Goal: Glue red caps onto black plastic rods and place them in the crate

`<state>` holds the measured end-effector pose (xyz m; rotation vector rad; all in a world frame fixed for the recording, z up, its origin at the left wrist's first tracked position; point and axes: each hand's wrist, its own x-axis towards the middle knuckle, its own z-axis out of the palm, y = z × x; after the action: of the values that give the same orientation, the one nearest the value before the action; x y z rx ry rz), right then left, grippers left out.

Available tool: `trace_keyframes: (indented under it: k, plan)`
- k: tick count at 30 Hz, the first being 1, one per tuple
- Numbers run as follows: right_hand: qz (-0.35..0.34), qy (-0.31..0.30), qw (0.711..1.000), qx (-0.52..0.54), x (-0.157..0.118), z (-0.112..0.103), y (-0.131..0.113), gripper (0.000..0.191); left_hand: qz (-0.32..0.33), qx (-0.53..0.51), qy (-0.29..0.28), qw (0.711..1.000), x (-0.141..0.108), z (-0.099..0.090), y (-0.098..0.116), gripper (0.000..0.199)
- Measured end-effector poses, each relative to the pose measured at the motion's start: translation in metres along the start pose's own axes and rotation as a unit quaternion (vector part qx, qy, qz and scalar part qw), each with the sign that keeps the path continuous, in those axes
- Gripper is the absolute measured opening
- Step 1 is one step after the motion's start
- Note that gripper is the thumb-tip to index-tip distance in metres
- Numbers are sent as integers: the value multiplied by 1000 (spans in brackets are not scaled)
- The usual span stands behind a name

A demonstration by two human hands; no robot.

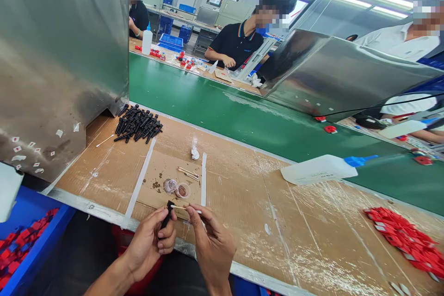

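Thumb and fingers of the left hand (149,236) are closed around a black part (169,209), whose squared head is exposed above the grip; to its right, a cotton swab (181,208) is pinched by the right hand (214,238), fingers loosely curled, with 1 white tip held at that head. Farther right, printing is borne by a blue-capped bottle (317,169) but cannot be read. The part is seen to be slim and tilted

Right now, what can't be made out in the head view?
All in head view:
Held black part: middle section, covered by the left hand.
Blue bin, lower left: cut off by left and bottom edges.
Nearest squeeze bottle: printing too small to read.
Black pile: count, parts overlap.
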<state>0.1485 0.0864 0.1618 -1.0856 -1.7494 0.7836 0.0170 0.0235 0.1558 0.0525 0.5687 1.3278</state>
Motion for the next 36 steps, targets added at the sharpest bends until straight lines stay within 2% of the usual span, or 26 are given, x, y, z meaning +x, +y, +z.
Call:
trace_keyframes:
  k: [17, 36]
  plan:
    - [-80, 5, 996, -32, 5, -1, -12, 9, 14, 11, 1, 1000, -1, 0, -2, 23]
    - [-111, 5, 992, -59, 6, -2, -15, 12, 15, 12, -3, 1000, 1, -2, -3, 23]
